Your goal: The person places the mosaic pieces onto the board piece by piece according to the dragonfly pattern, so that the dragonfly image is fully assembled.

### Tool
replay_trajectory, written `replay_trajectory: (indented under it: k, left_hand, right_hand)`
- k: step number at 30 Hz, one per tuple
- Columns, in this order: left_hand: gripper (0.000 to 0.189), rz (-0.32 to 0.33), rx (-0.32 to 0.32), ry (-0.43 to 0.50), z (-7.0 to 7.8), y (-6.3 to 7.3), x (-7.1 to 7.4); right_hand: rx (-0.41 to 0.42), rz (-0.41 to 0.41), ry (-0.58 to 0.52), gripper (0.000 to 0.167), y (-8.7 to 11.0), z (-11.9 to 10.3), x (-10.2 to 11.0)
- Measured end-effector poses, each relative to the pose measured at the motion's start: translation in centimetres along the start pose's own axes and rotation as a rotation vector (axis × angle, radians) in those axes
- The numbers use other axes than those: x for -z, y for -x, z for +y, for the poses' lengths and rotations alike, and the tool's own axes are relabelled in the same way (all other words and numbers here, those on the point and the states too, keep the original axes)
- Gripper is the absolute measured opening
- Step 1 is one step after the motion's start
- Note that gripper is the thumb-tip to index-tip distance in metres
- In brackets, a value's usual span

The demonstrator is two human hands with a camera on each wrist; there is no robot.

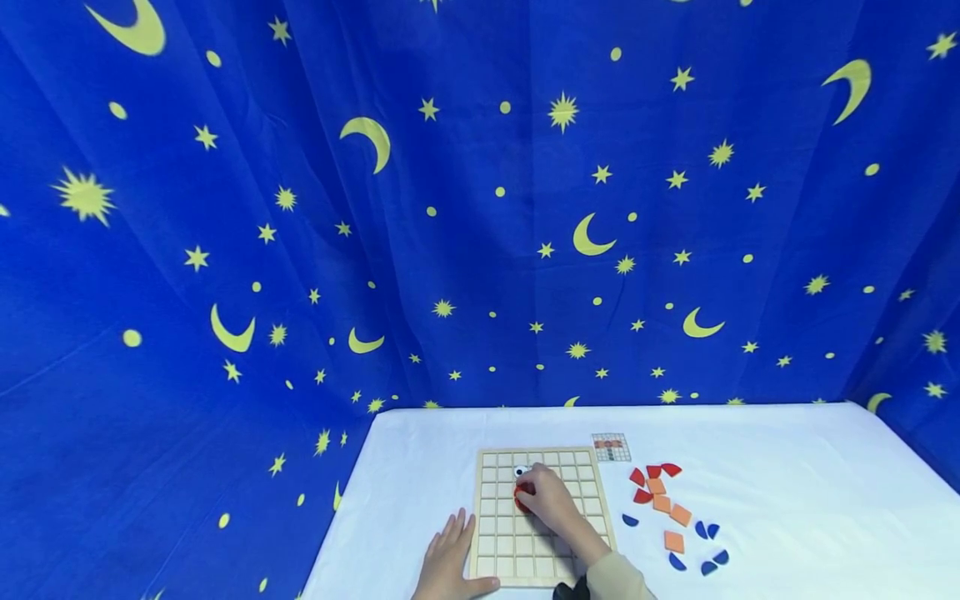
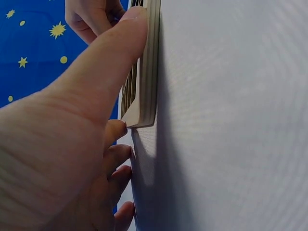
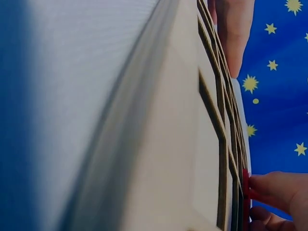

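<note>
- Much of the red piece (image 1: pixel 521 498) is covered by fingers in the head view, so its full outline cannot be told; it is at the surface of the gridded board (image 1: pixel 506 567), left of the middle.
- The right hand (image 1: pixel 553 500) pinches that piece, thumb and fingers bent in a tight grip; the forearm slants up and leftward over the board, hiding several squares.
- A white piece with a black dot (image 1: pixel 519 472) lies just beyond the red one.
- The left hand (image 1: pixel 448 557) has its grip spread: fingers stretched along the board's left side, thumb across its near corner. Its wrist is cut off.
- By the right sleeve (image 1: pixel 617 577), a black object (image 1: pixel 573 590) is cut off and hard to identify.
- Right of the board on the desk (image 1: pixel 810 500) lie loose red, orange and blue pieces (image 1: pixel 674 542); the small card (image 1: pixel 611 447) beyond has a blurred pattern.
</note>
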State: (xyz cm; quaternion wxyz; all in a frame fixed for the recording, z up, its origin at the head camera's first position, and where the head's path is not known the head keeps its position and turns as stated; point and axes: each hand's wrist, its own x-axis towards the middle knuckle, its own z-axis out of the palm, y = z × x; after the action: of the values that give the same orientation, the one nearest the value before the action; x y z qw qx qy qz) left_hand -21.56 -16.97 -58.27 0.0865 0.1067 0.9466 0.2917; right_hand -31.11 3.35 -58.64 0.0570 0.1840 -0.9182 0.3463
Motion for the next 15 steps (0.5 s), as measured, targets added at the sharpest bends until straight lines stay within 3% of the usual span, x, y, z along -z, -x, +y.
replay_trajectory:
  k: [7,15]
  left_hand:
    - [0.100,0.006,-0.007,-0.011,0.1,-0.1,-0.1]
    - [0.101,0.007,-0.020,-0.007,-0.1,0.0,-0.1]
  right_hand:
    - [-0.049,0.017,-0.042,0.013,0.1,0.4,0.1]
    - [-0.015,0.121,-0.132,0.016,0.8,1.1,0.2]
